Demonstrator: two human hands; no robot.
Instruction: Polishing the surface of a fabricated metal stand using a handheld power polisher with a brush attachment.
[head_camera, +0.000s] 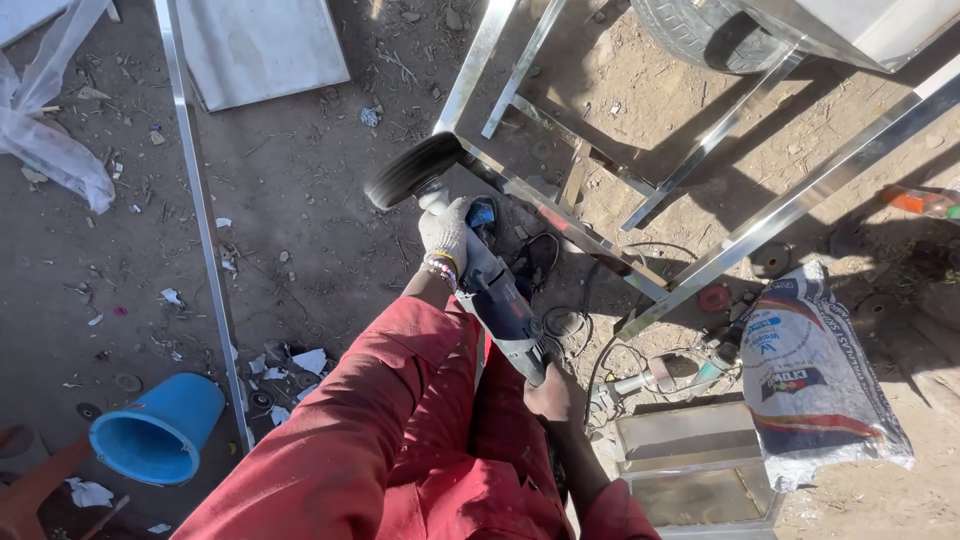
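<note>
Flanking grinder (500, 300): bucket (157, 430) (blue), sack (815, 380).

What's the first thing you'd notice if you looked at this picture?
The angle grinder in the middle, its dark disc against the shiny metal frame. The gloved left hand grips its front, the bare right hand its rear, both in red sleeves. A blue bucket lies lower left on the dirt.

bucket (157, 430) left of grinder (497, 295); sack (810, 375) right.
</note>
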